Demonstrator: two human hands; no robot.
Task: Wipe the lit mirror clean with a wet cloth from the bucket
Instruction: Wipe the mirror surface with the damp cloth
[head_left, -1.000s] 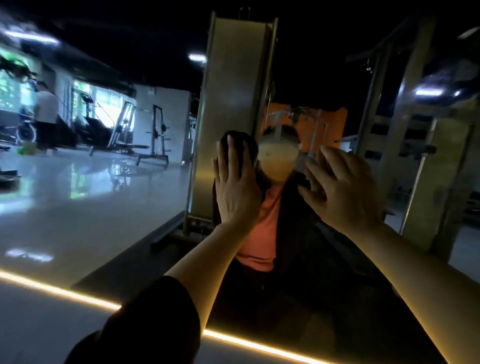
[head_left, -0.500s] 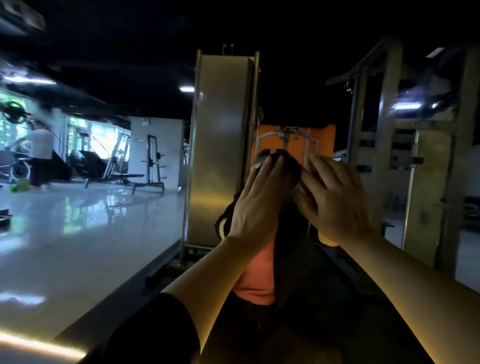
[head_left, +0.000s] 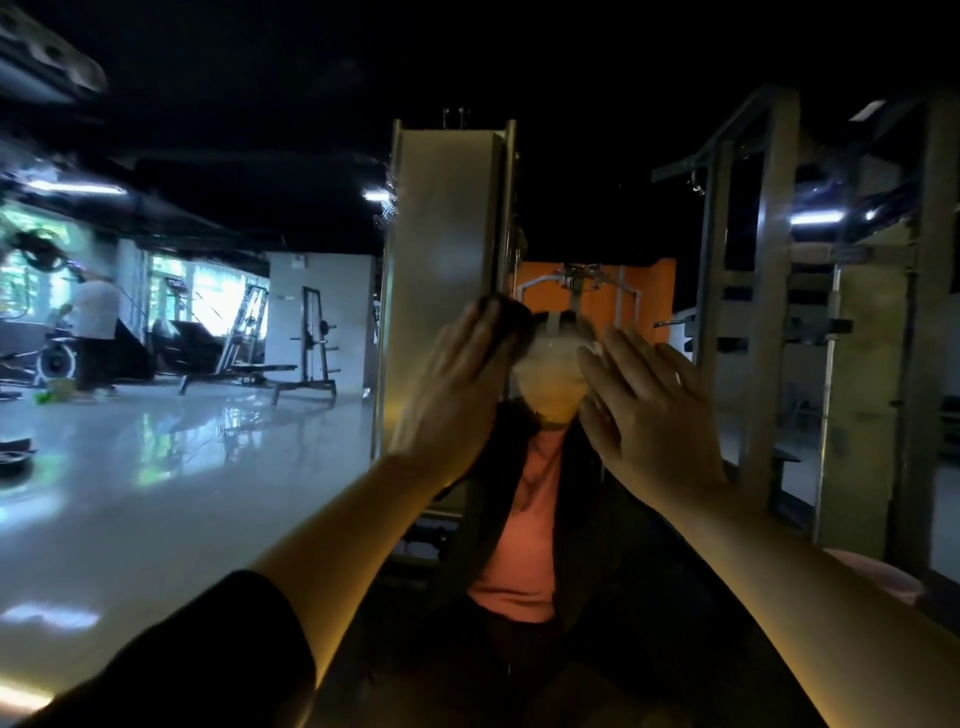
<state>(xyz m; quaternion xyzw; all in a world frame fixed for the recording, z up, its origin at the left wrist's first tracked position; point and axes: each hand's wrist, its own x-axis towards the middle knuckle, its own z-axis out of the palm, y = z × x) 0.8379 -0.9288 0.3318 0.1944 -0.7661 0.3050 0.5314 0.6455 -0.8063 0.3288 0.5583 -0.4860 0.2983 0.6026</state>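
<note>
1. Wiping is under way, I judge; the left hand (head_left: 457, 384) presses a dark cloth (head_left: 506, 325) flat on the mirror (head_left: 156, 493), fingers straight.
2. The right hand (head_left: 649, 410) lies spread on the glass, holding nothing.
3. Next: sweep the cloth over unwiped glass.
4. Gym machines (head_left: 447, 249) show in reflection; the bucket is unseen; nothing blocks the wipe.

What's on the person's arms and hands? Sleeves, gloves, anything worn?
Both hands, left hand and right hand, are bare, no gloves. Left arm has a dark sleeve pushed up past the elbow; right forearm is bare as far as shown. No watch or rings discernible.
</note>
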